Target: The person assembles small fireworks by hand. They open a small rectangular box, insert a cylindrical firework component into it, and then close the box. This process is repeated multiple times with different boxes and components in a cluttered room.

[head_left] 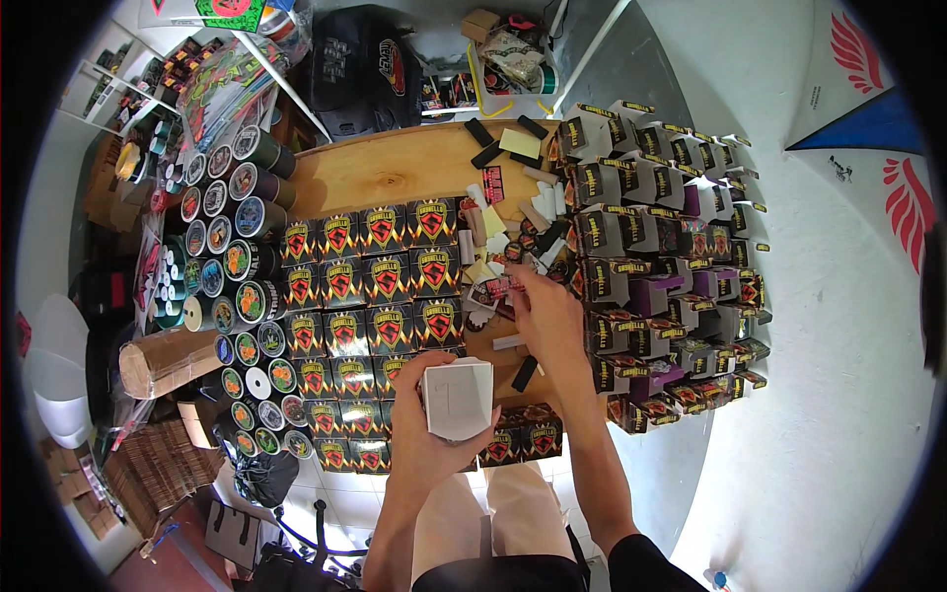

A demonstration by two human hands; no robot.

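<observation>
Boxes fill the middle of my frame: I see my left hand (434, 439) at lower centre clenched around a small white box (457, 398), held above the rows of closed black boxes (370, 286) with shield emblems. My right hand (546, 316) reaches up to centre frame, fingertips pinching a small printed packet (496, 287) over the loose pile of slips and packets (508, 232) on the wooden table (395, 173). Open black boxes (656, 266) crowd the right; round tins (232, 266) line the left.
</observation>
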